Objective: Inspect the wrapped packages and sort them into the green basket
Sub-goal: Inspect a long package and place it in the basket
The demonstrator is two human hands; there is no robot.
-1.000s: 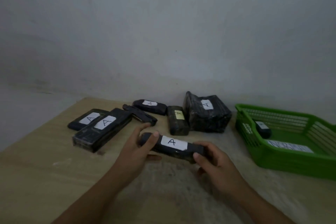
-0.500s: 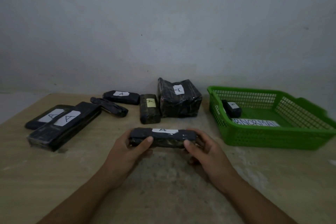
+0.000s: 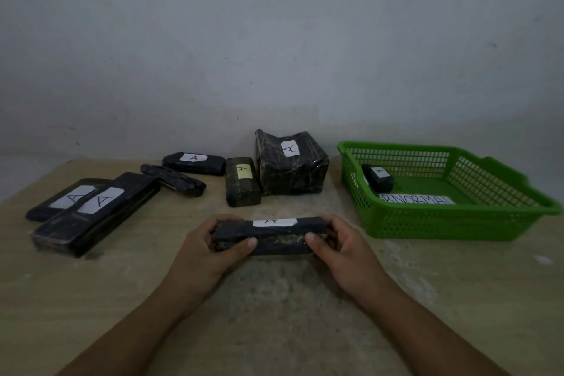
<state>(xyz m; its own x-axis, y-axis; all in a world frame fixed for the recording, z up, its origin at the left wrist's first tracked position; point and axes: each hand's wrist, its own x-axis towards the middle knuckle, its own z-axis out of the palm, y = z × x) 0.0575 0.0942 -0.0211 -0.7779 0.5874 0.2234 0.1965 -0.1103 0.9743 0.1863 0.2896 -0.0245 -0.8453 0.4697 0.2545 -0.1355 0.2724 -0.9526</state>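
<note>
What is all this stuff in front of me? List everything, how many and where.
Green basket: one, green, table's right side.
Held package: one, black with white label, gripped at centre front.
Loose packages: six, black, on the table behind and left of it.
Basket package: one, black, inside the green basket.
Paper sign: one, white, on the basket floor.
Table: one, tan, beneath everything.
Wall: one, grey, behind.
Left hand, right hand: two, gripping the held package's ends.

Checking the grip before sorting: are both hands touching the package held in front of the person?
Touching. Head view: the left hand and right hand grip the ends of the package, thumbs pressed on its near side.
</note>
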